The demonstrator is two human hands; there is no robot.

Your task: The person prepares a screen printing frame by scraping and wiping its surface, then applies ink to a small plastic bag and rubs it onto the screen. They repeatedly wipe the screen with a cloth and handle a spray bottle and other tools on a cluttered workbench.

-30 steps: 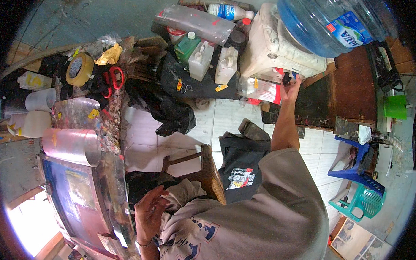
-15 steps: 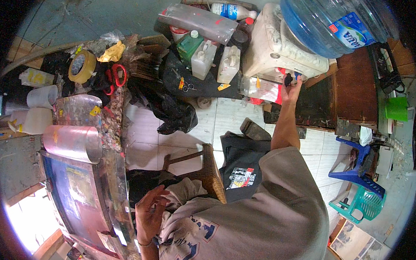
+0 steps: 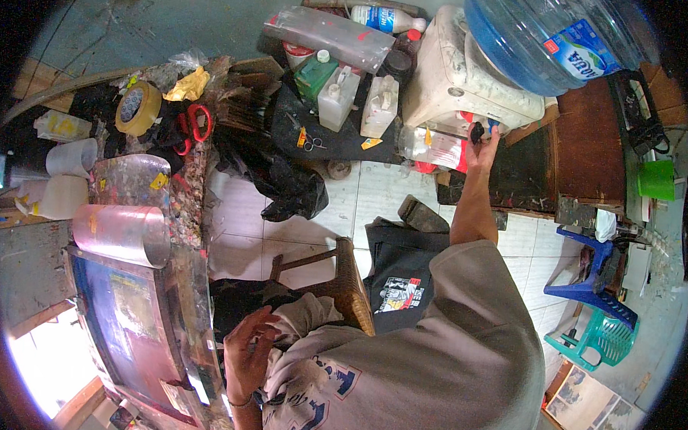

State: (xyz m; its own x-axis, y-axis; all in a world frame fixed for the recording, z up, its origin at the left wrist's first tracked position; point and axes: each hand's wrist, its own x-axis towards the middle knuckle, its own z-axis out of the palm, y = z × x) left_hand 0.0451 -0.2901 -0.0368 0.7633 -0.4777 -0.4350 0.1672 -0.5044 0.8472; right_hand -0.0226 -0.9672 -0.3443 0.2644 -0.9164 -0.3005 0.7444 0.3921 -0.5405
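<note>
My right hand [image 3: 482,144] reaches up to the front of a white water dispenser [image 3: 455,82], its fingers round a small dark object [image 3: 476,132] just below the red and blue taps; I cannot make out what it is. A large blue water jug [image 3: 517,35] sits on the dispenser. A clear red-banded package [image 3: 433,146] lies beside the hand. My left hand [image 3: 250,344] hangs in front of my grey shirt, fingers loosely bent and apart, holding nothing.
Plastic jugs [image 3: 335,97] stand on a black surface. A cluttered bench on the left holds tape [image 3: 135,109], red scissors [image 3: 196,123] and a screen frame [image 3: 128,321]. A wooden stool [image 3: 330,283], black printed fabric [image 3: 395,262] and a blue plastic stool [image 3: 584,269] are below.
The view has shifted slightly. My right hand stays at the taps and my left hand keeps about the same position and shape.
</note>
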